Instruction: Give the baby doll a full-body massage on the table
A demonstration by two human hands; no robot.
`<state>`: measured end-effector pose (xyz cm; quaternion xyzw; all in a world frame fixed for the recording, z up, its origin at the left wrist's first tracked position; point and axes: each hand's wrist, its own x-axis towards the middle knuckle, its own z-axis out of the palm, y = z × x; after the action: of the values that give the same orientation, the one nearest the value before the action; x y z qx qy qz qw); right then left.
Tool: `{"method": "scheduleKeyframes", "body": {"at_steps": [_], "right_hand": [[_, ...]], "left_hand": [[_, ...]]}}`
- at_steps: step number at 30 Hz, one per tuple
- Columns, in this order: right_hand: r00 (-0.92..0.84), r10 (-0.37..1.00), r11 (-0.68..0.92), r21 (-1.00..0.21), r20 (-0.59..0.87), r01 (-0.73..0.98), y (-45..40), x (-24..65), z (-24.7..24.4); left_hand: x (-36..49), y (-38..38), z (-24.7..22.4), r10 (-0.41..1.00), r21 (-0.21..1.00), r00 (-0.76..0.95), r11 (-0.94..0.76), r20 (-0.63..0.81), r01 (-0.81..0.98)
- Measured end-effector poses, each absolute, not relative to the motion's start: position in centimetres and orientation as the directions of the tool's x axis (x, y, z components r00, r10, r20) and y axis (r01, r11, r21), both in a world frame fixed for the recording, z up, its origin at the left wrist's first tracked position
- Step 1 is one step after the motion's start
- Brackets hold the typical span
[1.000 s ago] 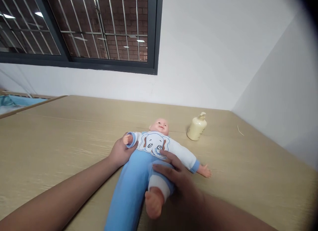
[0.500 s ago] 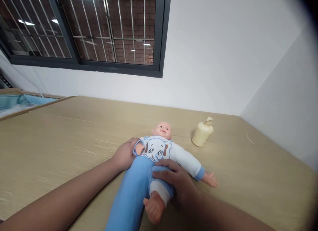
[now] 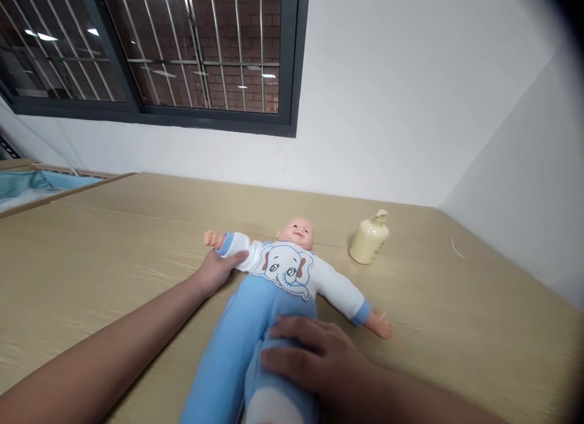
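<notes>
A baby doll (image 3: pixel 286 267) in a white top with an elephant print and blue trousers lies on its back, head away from me. My left hand (image 3: pixel 218 271) is closed round the doll's arm on the left, below its blue cuff, thumb on top of the white sleeve. Over the doll's leg on the right lies my right hand (image 3: pixel 314 357), its fingers curled round the blue trouser cloth; its far side is hidden. The doll's other arm stretches out to the right. Its feet are out of view at the bottom edge.
A cream pump bottle (image 3: pixel 368 241) stands on the brown covered tabletop (image 3: pixel 456 326), right of the doll's head. A thin pale strip (image 3: pixel 457 249) lies farther right. Light blue cloth (image 3: pixel 68 180) shows beyond the left edge. Behind are a white wall and a barred window (image 3: pixel 210 53).
My left hand has moved the doll's left-side arm from its belly outward to the left. My right hand has lowered the bent leg toward me, and the leg now lies straighter.
</notes>
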<state>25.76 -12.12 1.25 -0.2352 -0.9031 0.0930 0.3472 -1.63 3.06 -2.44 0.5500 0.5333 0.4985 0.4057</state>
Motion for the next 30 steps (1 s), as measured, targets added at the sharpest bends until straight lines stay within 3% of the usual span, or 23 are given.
{"method": "scheduleKeyframes", "body": {"at_steps": [2,5,13,20,25,30], "right_hand": [[-0.692,0.398,0.910,-0.163,0.602,0.382,-12.7,25.0,-0.1],[-0.652,0.273,0.929,-0.019,0.707,0.369,-12.9,23.6,-3.2],[-0.745,0.279,0.925,0.040,0.606,0.378,-12.7,21.8,-7.1],[-0.677,0.355,0.920,-0.110,0.645,0.377,-12.7,23.6,-2.7],[-0.484,0.644,0.765,-0.493,0.593,0.414,-12.0,26.4,0.7],[-0.381,0.722,0.691,-0.625,0.577,0.363,-9.8,26.9,0.2]], "left_hand": [[-1.5,3.1,-2.5,0.993,0.986,-0.070,-0.088,0.099,0.143],[-1.4,3.1,-2.6,0.993,0.988,-0.062,-0.093,0.101,0.124],[-1.7,3.0,-2.7,0.993,0.978,-0.065,-0.088,0.102,0.189],[-1.9,3.1,-2.6,0.986,0.873,-0.001,-0.148,0.168,0.464],[-1.3,2.3,-1.9,0.967,0.806,0.146,-0.256,0.210,0.533],[-0.3,1.1,-0.4,0.947,0.548,0.264,-0.322,0.185,0.772]]}}
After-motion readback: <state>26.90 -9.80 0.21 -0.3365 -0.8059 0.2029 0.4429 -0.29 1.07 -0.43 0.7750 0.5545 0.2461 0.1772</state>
